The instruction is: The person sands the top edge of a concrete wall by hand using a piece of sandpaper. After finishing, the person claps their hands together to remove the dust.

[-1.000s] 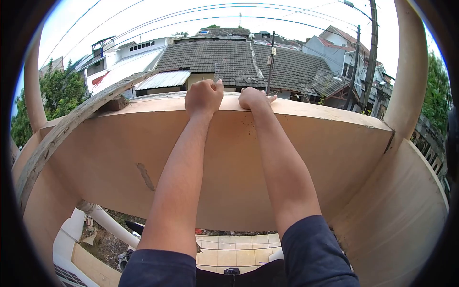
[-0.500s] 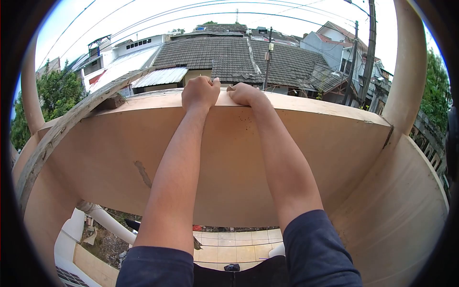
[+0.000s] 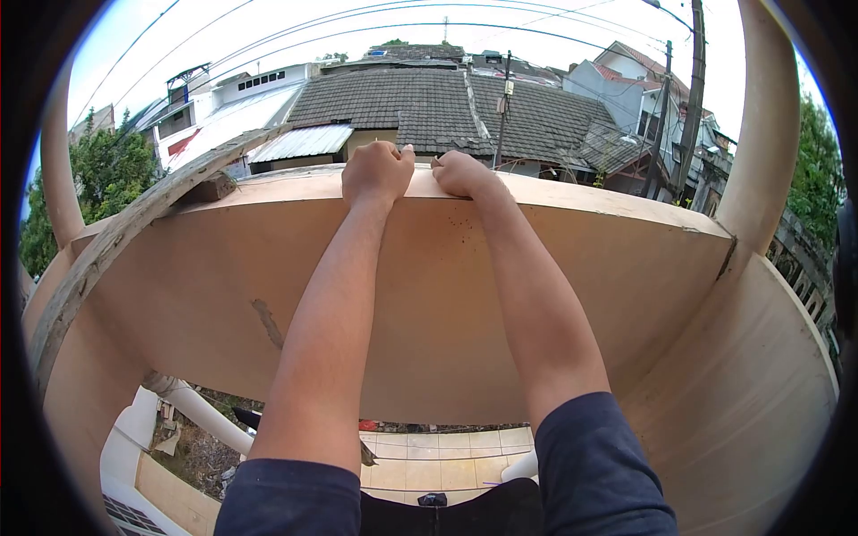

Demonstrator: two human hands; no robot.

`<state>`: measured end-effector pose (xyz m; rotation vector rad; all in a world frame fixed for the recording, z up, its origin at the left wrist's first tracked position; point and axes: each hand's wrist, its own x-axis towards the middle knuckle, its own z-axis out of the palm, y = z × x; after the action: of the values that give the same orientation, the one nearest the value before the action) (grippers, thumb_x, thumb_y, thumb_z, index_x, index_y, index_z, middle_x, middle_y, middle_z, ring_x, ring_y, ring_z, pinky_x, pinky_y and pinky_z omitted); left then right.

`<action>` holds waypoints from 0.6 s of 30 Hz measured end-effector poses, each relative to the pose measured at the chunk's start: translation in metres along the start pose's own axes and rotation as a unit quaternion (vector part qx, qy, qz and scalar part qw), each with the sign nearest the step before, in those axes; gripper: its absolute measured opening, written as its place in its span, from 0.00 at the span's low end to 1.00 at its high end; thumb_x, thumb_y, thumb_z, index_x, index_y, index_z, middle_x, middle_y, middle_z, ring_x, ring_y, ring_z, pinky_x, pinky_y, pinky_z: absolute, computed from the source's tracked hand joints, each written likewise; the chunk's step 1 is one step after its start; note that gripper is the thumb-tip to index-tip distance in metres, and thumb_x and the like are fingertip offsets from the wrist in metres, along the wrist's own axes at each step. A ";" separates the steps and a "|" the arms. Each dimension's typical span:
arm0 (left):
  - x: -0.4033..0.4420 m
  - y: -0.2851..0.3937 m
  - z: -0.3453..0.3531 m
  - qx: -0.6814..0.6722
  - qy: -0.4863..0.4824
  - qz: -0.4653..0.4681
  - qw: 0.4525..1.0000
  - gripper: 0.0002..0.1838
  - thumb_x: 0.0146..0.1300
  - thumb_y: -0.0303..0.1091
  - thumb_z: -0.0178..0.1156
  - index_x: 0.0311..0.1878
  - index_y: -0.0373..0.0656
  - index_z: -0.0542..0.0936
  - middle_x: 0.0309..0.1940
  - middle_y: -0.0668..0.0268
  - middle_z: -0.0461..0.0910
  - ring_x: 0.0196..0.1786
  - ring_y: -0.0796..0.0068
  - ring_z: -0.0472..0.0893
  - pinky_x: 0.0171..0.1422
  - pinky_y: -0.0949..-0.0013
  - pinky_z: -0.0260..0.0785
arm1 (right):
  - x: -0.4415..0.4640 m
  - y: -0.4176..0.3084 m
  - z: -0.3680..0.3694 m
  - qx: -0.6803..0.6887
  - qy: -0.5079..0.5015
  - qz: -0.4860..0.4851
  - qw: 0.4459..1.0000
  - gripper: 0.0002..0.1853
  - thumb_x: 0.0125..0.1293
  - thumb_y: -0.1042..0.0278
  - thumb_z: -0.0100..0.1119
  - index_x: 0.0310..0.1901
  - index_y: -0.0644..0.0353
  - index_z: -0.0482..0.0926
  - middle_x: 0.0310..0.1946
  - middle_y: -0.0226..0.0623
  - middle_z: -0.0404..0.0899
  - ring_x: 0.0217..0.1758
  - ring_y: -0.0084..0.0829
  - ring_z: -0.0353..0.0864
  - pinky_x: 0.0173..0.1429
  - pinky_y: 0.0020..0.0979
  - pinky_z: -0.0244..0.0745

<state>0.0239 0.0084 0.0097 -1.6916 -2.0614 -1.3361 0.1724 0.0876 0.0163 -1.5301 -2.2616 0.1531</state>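
In the head view, both arms reach forward to the low wall [image 3: 429, 330], whose pale top [image 3: 590, 201] runs across between a left pillar [image 3: 61, 170] and a right pillar [image 3: 760, 125]. The left hand [image 3: 375, 171] is at the middle of the wall's near top edge, closed into a fist with the thumb side up; whether anything small sits inside cannot be told. Just beside it, with a narrow gap between, the right hand [image 3: 466, 174] is bent over the same edge, its fingers curled in narrow and turned toward the left; what they may hold is hidden. Toward the top's left end, a weathered plank [image 3: 125, 237] slants over the near edge, with a block [image 3: 211, 188] beneath it. Under the right hand, dark specks [image 3: 461, 223] mark the wall's face near its top edge; a chipped patch [image 3: 266, 323] lies left of the left forearm. Below the wall's bottom edge is a tiled floor [image 3: 447, 447]; beyond the far edge stand tiled roofs [image 3: 357, 98].
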 end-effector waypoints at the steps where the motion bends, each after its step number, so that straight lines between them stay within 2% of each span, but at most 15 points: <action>1: 0.000 0.000 0.000 0.000 -0.001 -0.002 1.000 0.20 0.72 0.56 0.63 0.38 0.50 0.92 0.37 0.62 0.92 0.45 0.59 0.91 0.53 0.54 0.84 | -0.002 -0.002 0.001 0.015 0.022 0.056 0.998 0.21 0.78 0.60 0.52 0.65 0.51 0.86 0.68 0.44 0.83 0.72 0.45 0.82 0.74 0.47 0.77; 2: -0.001 0.002 0.001 0.000 -0.002 -0.003 1.000 0.20 0.72 0.56 0.63 0.38 0.50 0.92 0.37 0.62 0.92 0.45 0.59 0.91 0.52 0.54 0.84 | -0.005 -0.003 0.002 0.031 0.044 0.112 0.992 0.21 0.78 0.59 0.52 0.65 0.51 0.86 0.69 0.44 0.83 0.72 0.45 0.82 0.74 0.47 0.77; 3: 0.000 0.003 0.001 0.000 -0.002 -0.003 1.000 0.20 0.72 0.56 0.63 0.38 0.50 0.92 0.37 0.62 0.92 0.45 0.59 0.91 0.52 0.54 0.84 | -0.009 -0.006 -0.001 0.031 0.045 0.112 0.992 0.21 0.78 0.59 0.52 0.65 0.51 0.86 0.69 0.44 0.83 0.72 0.45 0.82 0.74 0.47 0.77; 5: 0.000 0.001 0.001 0.007 -0.001 -0.002 1.000 0.20 0.72 0.56 0.63 0.38 0.50 0.92 0.37 0.62 0.92 0.45 0.59 0.91 0.52 0.55 0.84 | -0.018 -0.013 -0.003 -0.209 0.060 0.176 0.960 0.20 0.78 0.59 0.52 0.65 0.50 0.86 0.66 0.42 0.85 0.70 0.45 0.84 0.72 0.47 0.79; 6: -0.001 0.000 0.002 0.009 -0.002 -0.003 1.000 0.20 0.72 0.56 0.63 0.38 0.50 0.92 0.37 0.62 0.92 0.45 0.59 0.91 0.52 0.55 0.84 | -0.021 -0.014 -0.004 -0.207 0.058 0.176 0.961 0.20 0.78 0.59 0.52 0.65 0.50 0.86 0.66 0.42 0.85 0.70 0.45 0.84 0.72 0.47 0.79; 8: 0.000 0.001 0.002 -0.001 -0.004 -0.002 1.000 0.20 0.72 0.56 0.63 0.37 0.50 0.92 0.37 0.62 0.92 0.45 0.59 0.92 0.52 0.54 0.85 | -0.027 -0.014 -0.011 -0.045 0.035 0.145 0.988 0.19 0.78 0.60 0.54 0.63 0.52 0.87 0.63 0.43 0.87 0.67 0.44 0.86 0.70 0.46 0.80; 9: 0.001 0.003 0.001 -0.002 -0.002 0.000 1.000 0.20 0.72 0.56 0.63 0.37 0.50 0.92 0.37 0.62 0.92 0.45 0.59 0.92 0.52 0.54 0.85 | -0.022 -0.010 -0.009 -0.046 0.037 0.144 0.988 0.19 0.78 0.60 0.54 0.63 0.52 0.87 0.63 0.43 0.87 0.67 0.44 0.86 0.70 0.46 0.80; 11: -0.001 0.001 0.001 -0.004 0.002 0.005 1.000 0.20 0.72 0.56 0.63 0.37 0.50 0.92 0.36 0.61 0.92 0.44 0.59 0.92 0.52 0.54 0.85 | -0.007 -0.001 0.004 0.030 0.078 -0.007 0.996 0.17 0.75 0.64 0.58 0.60 0.55 0.89 0.60 0.43 0.89 0.65 0.42 0.88 0.68 0.45 0.82; 15: 0.000 -0.001 0.003 -0.008 0.022 0.005 1.000 0.21 0.72 0.57 0.62 0.37 0.50 0.92 0.35 0.60 0.92 0.44 0.57 0.91 0.53 0.53 0.83 | -0.010 -0.003 0.001 0.046 0.050 -0.026 0.997 0.16 0.74 0.64 0.61 0.58 0.54 0.90 0.60 0.44 0.89 0.64 0.43 0.88 0.68 0.44 0.82; 17: 0.000 -0.001 0.003 -0.015 0.014 0.004 1.000 0.22 0.71 0.57 0.62 0.37 0.51 0.92 0.36 0.60 0.92 0.44 0.57 0.91 0.53 0.53 0.83 | -0.016 -0.008 0.002 -0.054 0.136 0.142 0.979 0.14 0.76 0.59 0.62 0.58 0.45 0.90 0.58 0.41 0.89 0.63 0.45 0.88 0.68 0.44 0.82; 18: -0.001 -0.001 0.003 -0.015 0.012 0.003 1.000 0.22 0.71 0.57 0.62 0.37 0.51 0.92 0.36 0.60 0.92 0.44 0.57 0.91 0.53 0.53 0.83 | -0.015 -0.008 0.003 -0.055 0.134 0.142 0.979 0.14 0.76 0.59 0.62 0.58 0.45 0.90 0.58 0.41 0.89 0.63 0.45 0.88 0.68 0.44 0.82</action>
<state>0.0243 0.0101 0.0072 -1.6838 -2.0308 -1.3866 0.1687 0.0713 0.0122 -1.8080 -1.8635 -0.0953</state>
